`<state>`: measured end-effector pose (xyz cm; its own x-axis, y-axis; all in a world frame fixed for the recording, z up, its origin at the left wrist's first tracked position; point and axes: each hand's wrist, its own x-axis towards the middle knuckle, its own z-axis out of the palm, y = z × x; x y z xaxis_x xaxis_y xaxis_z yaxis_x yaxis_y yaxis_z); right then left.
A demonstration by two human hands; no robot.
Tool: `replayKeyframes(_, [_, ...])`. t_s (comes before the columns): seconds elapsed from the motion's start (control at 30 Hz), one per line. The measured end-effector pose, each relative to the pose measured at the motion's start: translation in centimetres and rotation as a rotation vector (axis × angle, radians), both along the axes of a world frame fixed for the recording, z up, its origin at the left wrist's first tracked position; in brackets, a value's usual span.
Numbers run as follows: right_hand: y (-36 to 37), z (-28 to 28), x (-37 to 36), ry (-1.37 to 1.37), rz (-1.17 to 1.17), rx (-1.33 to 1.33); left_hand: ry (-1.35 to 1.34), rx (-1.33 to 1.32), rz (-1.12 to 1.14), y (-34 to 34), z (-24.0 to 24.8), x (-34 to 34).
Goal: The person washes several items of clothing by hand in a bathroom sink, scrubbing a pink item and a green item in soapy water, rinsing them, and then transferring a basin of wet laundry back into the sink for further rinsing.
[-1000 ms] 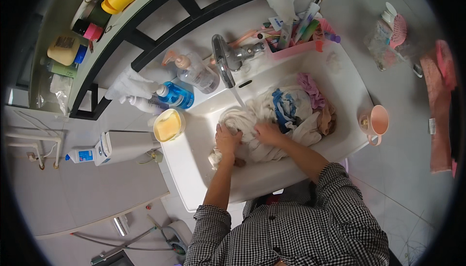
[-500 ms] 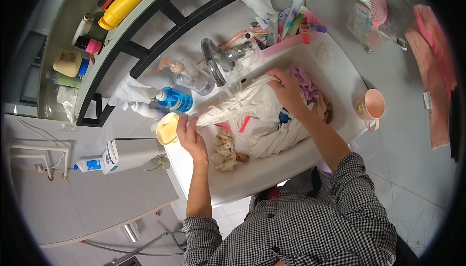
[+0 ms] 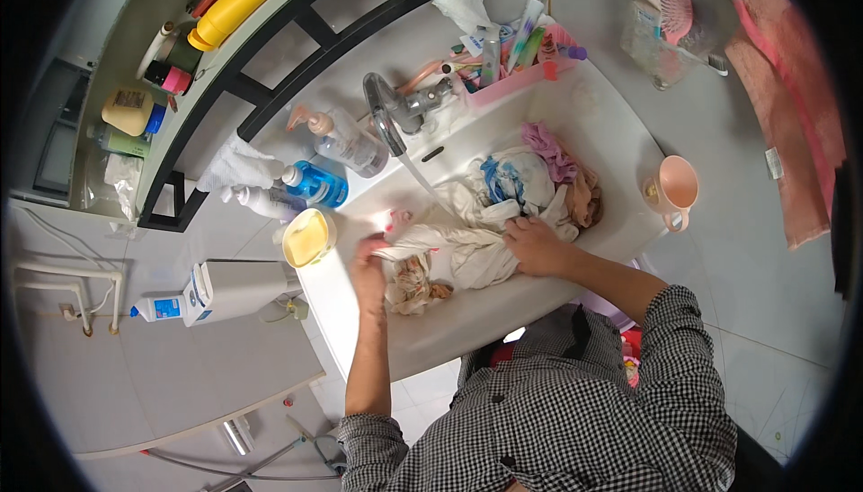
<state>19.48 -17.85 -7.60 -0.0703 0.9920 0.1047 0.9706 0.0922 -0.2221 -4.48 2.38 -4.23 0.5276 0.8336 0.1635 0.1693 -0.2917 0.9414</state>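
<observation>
Right hand [image 3: 537,249] has dropped from near the tap [image 3: 382,115] toward centre frame, drawing white cloth [image 3: 463,257] down. Cloth strung across the sink [image 3: 431,339], centre. Left hand [image 3: 367,267] closed on its left end; right fingers on it, grip cannot be told. Water running. Purple cloth [image 3: 550,152] right of centre; cup [image 3: 676,182] farther right; yellow tub [image 3: 308,237] left.
</observation>
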Motion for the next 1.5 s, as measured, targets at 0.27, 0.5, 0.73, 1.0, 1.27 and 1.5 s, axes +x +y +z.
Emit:
replayKeyframes(0.27, [1.9,3.3,1.6,0.150,-0.117,0.216,-0.693,-0.341,0.241,-1.0,9.2,-1.1])
replayKeyframes(0.5, [5.4,13.2,2.3,0.163,-0.052,0.714,-0.902,-0.171,0.524,-1.7,14.2,-2.6])
replayKeyframes(0.73, [9.8,16.4,-1.8,0.499,-0.109,0.931,-0.389,-0.347,0.482,-2.3,9.6,-2.6])
replayKeyframes(1.0, [7.8,3.3,2.7,0.196,-0.297,0.172,0.323,-0.007,0.040,-4.3,0.3,-2.1])
replayKeyframes(1.27, [7.3,0.3,5.8,-0.161,-0.482,0.151,0.686,0.699,-0.014,-2.7,-1.8,7.0])
replayKeyframes(1.5, [3.8,0.2,1.9,-0.269,-0.169,-0.039,0.758,0.551,-0.042,-1.1,-6.6,7.2])
